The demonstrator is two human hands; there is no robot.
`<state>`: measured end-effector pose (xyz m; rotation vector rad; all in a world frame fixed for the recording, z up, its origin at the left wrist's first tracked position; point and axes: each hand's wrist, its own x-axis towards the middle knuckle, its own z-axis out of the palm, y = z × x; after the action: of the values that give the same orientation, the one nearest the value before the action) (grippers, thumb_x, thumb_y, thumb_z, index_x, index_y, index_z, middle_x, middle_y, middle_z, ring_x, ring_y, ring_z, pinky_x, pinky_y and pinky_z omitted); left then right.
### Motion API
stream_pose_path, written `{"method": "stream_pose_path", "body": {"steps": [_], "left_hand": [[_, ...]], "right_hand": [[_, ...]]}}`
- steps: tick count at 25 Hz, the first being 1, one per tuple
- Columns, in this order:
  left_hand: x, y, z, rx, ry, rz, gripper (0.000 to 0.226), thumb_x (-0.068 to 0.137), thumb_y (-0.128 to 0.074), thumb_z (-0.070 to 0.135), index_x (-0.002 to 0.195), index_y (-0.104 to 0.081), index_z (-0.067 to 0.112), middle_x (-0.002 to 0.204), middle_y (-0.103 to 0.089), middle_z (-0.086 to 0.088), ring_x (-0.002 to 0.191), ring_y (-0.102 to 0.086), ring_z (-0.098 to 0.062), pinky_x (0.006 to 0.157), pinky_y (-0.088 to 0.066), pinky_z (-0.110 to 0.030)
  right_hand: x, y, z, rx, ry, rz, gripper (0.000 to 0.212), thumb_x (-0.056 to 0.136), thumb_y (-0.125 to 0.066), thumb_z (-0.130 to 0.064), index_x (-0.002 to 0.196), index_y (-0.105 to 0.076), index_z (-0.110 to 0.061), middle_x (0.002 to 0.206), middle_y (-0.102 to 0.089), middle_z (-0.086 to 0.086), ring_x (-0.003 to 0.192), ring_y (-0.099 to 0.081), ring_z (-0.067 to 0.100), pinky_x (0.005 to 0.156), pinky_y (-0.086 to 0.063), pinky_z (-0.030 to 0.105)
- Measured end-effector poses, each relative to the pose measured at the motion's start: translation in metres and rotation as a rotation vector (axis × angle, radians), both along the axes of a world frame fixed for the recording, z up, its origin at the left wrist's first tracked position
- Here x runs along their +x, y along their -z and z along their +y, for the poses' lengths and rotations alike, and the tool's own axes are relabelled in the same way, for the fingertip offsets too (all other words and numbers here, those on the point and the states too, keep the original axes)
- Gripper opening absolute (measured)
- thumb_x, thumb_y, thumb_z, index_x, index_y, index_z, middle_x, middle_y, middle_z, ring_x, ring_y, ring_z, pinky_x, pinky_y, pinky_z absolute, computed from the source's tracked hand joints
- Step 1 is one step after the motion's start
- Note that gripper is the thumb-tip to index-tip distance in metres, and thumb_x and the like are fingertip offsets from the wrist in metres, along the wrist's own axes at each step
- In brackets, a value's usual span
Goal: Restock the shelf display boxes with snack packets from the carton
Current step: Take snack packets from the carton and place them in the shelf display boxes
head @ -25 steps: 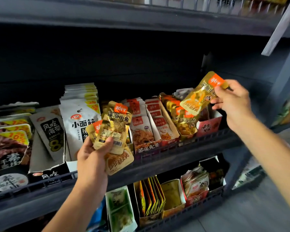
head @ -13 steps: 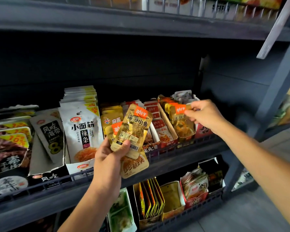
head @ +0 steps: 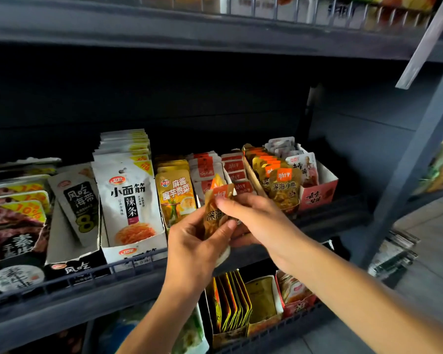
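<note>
Left hand (head: 195,241) grips gold packets (head: 215,213); right hand (head: 251,221) fingers pinch front one. Peel single, slot into gold display box (head: 279,185) up-right.

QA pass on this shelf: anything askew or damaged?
Yes. The grey kelp packet leans tilted in its torn-open display box, unlike the upright white packets beside it. Nothing spilled.

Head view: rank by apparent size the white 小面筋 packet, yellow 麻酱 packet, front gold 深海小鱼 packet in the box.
1. White 小面筋 packet, clearly largest.
2. Yellow 麻酱 packet.
3. Front gold 深海小鱼 packet in its display box.
The last two look close, each partly hidden; the gold one sits slightly further back, so that order is unsure.
</note>
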<state>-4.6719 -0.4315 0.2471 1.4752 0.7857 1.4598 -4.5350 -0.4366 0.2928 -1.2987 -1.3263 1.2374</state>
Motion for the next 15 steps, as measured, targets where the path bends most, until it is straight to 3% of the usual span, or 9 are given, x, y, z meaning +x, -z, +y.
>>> {"method": "stream_pose_path", "body": {"steps": [3,6,8,9,11,13,15], "left_hand": [[-0.006,0.002,0.002,-0.004,0.067,-0.006,0.032,0.078,-0.072,0.006,0.110,-0.072,0.007,0.101,-0.077,-0.008,0.094,-0.073,-0.030,0.081,-0.060,-0.036],[-0.010,0.000,-0.004,-0.072,0.149,0.025,0.024,0.085,-0.066,0.015,0.107,-0.073,0.010,0.102,-0.076,-0.008,0.096,-0.072,-0.028,0.081,-0.059,-0.037],[-0.010,-0.001,-0.003,-0.146,0.090,-0.076,0.020,0.092,-0.058,0.023,0.104,-0.071,0.014,0.099,-0.076,-0.009,0.093,-0.072,-0.030,0.074,-0.061,-0.037],[-0.008,-0.001,-0.001,-0.195,0.054,-0.134,0.019,0.095,-0.055,0.028,0.103,-0.070,0.020,0.099,-0.076,-0.008,0.094,-0.072,-0.030,0.072,-0.061,-0.038],[-0.002,-0.001,0.002,-0.263,0.034,-0.176,0.019,0.099,-0.048,0.037,0.101,-0.068,0.036,0.102,-0.074,0.002,0.097,-0.071,-0.023,0.076,-0.059,-0.036],[0.008,-0.003,0.003,-0.254,0.038,-0.141,0.020,0.101,-0.043,0.040,0.103,-0.061,0.031,0.097,-0.069,0.008,0.095,-0.065,-0.015,0.076,-0.056,-0.026],[0.020,-0.006,0.005,-0.199,-0.001,-0.126,0.021,0.100,-0.044,0.040,0.101,-0.054,0.022,0.092,-0.063,0.000,0.088,-0.060,-0.017,0.075,-0.056,-0.031]], "right_hand": [[0.005,0.008,0.003,-0.136,-0.032,0.299,0.036,0.088,-0.070,-0.035,0.118,-0.068,-0.014,0.111,-0.073,0.011,0.104,-0.071,0.027,0.090,-0.057,0.049],[0.012,0.019,0.004,-0.222,-0.021,0.484,0.030,0.094,-0.058,-0.016,0.123,-0.065,-0.007,0.117,-0.069,0.021,0.108,-0.067,0.035,0.083,-0.059,0.048],[0.020,0.025,0.007,-0.183,0.078,0.591,0.032,0.094,-0.051,-0.002,0.124,-0.062,-0.005,0.115,-0.070,0.020,0.108,-0.067,0.035,0.079,-0.059,0.046],[0.022,0.025,0.007,-0.138,0.113,0.583,0.033,0.093,-0.052,0.002,0.124,-0.062,-0.006,0.113,-0.072,0.017,0.107,-0.068,0.032,0.083,-0.057,0.046],[0.025,0.028,0.005,-0.046,0.101,0.378,0.035,0.091,-0.056,0.004,0.121,-0.062,-0.012,0.109,-0.074,0.009,0.108,-0.068,0.025,0.099,-0.049,0.049],[0.026,0.028,0.002,0.001,-0.009,0.189,0.035,0.087,-0.059,0.001,0.120,-0.061,-0.011,0.111,-0.073,0.007,0.112,-0.066,0.025,0.105,-0.044,0.055],[0.030,0.026,0.001,-0.018,-0.049,0.140,0.045,0.076,-0.061,-0.013,0.121,-0.058,-0.003,0.116,-0.070,0.013,0.118,-0.061,0.031,0.107,-0.040,0.060]]}}
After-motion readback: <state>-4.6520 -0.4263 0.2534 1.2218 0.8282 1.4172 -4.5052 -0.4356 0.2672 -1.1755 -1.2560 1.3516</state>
